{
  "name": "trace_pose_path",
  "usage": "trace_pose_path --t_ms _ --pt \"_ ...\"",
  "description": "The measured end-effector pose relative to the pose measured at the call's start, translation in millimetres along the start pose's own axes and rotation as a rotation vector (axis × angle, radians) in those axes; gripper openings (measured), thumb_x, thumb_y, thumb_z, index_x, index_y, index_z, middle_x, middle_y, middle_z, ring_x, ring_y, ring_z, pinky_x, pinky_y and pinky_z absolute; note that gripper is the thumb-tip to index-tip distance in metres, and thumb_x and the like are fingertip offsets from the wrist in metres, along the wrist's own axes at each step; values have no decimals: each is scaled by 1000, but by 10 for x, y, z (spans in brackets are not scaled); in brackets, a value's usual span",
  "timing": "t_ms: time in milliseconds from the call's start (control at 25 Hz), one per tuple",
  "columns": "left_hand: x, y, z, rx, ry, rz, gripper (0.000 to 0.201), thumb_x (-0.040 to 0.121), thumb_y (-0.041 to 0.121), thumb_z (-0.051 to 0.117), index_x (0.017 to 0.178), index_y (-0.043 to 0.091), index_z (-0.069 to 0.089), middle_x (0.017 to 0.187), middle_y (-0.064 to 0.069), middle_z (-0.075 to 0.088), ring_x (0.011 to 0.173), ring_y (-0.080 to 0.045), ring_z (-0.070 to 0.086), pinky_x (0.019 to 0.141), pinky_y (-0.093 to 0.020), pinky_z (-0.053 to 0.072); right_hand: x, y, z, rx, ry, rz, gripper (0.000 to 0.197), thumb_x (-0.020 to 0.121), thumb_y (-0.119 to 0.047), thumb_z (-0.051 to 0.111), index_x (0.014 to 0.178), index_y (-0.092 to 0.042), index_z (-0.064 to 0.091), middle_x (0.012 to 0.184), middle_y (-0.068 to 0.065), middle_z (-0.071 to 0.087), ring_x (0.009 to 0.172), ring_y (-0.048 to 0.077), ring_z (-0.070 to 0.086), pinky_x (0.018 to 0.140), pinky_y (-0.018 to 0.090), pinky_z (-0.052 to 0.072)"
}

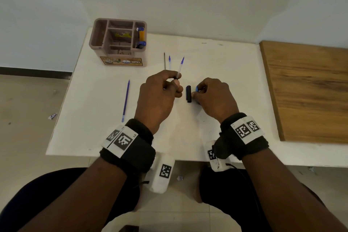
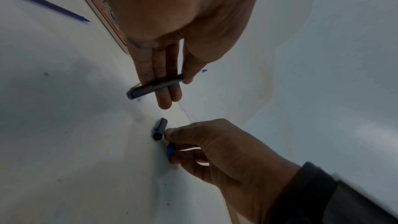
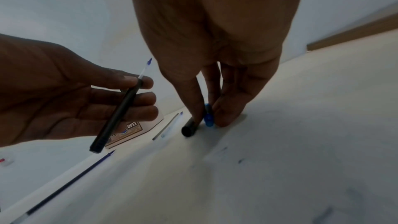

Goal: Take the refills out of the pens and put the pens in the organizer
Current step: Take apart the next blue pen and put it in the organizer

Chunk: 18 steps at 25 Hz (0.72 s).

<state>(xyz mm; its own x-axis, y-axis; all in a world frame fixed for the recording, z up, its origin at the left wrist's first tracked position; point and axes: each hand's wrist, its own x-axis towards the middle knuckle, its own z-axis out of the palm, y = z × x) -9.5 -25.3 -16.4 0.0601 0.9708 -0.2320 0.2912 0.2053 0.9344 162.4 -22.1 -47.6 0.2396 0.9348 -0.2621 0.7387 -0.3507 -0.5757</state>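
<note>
My left hand [image 1: 176, 81] grips a black pen barrel [image 3: 117, 117] above the white table [image 1: 216, 62]. A clear refill with a blue tip [image 1: 180, 66] sticks out of the barrel's far end. My right hand [image 1: 195, 93] pinches a small blue pen piece [image 3: 208, 117] down at the table surface. A black cap [image 1: 188, 94] lies on the table just left of those fingers. The brown organizer [image 1: 117, 41] stands at the back left with a yellow and blue pen [image 1: 141, 36] in its right slot.
Two loose refills, one grey [image 1: 164, 61] and one clear [image 1: 169, 60], lie beyond my left hand. A long blue refill [image 1: 125, 100] lies to its left. A wooden board [image 1: 308, 88] covers the table's right side. Walls close off the back.
</note>
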Motion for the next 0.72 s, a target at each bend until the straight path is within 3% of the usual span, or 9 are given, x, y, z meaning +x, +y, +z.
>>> trace_pose_path --t_ms 320,440,560,720 --pt "6 -9 -17 -19 -3 -3 24 103 19 55 120 23 70 93 -1 79 84 -11 78 95 -43 59 -5 -33 10 -65 13 15 23 91 -29 70 109 -14 70 103 6 72 96 25 69 84 37 57" --pt "-3 3 -7 -11 -15 -5 24 103 20 55 122 23 69 96 -2 79 86 -12 78 96 -43 59 -59 -168 -64 176 142 -93 15 97 -35 66 100 -21 72 94 -7 74 88 15 70 85 35 59" --pt "-23 21 10 23 -41 20 25 103 20 56 125 22 68 97 -1 79 90 -12 77 99 -44 57 -138 -355 -105 532 91 -154 9 98 -35 67 96 -31 74 88 -15 75 80 8 71 80 34 61" --pt "-24 22 30 53 -49 19 26 103 22 56 127 20 67 98 -2 79 91 -13 77 100 -42 56 -139 -381 -79 556 85 -218 9 95 -26 72 100 -21 79 94 -7 78 82 13 73 84 41 63"
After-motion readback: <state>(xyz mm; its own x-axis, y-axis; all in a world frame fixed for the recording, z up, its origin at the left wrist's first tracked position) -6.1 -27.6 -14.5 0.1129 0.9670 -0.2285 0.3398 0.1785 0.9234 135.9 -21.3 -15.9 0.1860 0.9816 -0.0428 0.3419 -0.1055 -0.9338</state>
